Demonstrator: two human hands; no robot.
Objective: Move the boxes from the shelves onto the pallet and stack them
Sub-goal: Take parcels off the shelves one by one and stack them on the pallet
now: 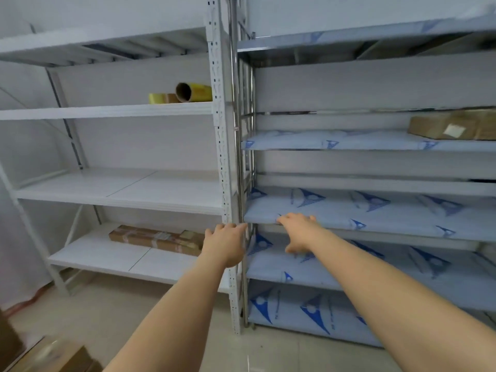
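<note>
While both our hands reach forward with nothing held, left hand [226, 244] lies nearer the flat box [157, 240], long axis along the bottom white shelf's [88, 257] back edge; right hand [299, 229] touches the blue shelf's [375, 218] front edge.

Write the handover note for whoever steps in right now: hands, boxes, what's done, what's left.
Left hand: open, holds nothing, reaching toward the post between the two racks.
Right hand: open, empty, fingers at the front edge of the blue-film shelf.
Boxes on shelves: flat box on the white rack's bottom shelf; another box on the right rack's upper shelf.
Done: cannot tell; the pallet is not clearly in view.
Left: carry both boxes over and stack them.
</note>
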